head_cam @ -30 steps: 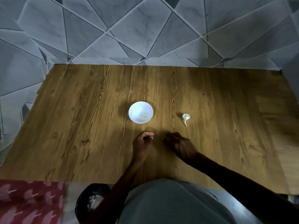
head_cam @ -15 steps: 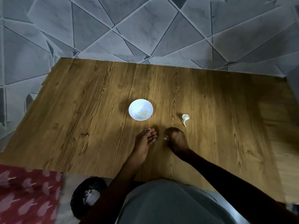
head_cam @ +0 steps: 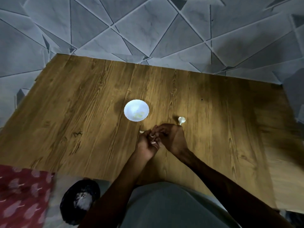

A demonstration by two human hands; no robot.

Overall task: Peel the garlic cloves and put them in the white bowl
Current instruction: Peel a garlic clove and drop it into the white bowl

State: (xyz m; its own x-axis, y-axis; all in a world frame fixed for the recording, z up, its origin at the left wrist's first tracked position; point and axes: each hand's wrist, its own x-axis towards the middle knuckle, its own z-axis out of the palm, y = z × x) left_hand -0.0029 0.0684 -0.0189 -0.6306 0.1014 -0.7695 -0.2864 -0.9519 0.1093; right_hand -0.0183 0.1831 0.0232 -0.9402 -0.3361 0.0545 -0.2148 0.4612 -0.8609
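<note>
The white bowl (head_cam: pixel 136 110) stands in the middle of the wooden table (head_cam: pixel 69 112), with a few pale yellowish pieces inside. A white garlic piece with a stalk (head_cam: pixel 181 120) lies to the right of the bowl. My left hand (head_cam: pixel 146 144) and my right hand (head_cam: pixel 173 139) meet just below the bowl, fingers curled and touching each other. Between their fingertips they pinch a small pale garlic clove (head_cam: pixel 153 137), mostly hidden. A tiny white scrap (head_cam: pixel 141 131) lies on the table at the left hand's knuckles.
A red patterned cloth (head_cam: pixel 21 195) and a dark round object (head_cam: pixel 80 199) lie at the near left, off the table's front edge. Grey patterned tiles (head_cam: pixel 148 30) surround the table. A lighter wooden strip (head_cam: pixel 283 170) runs along the table's right side.
Both hands have come together; half a second ago they were apart on the table. The view has shifted, and the bowl and the garlic piece have stayed in place.
</note>
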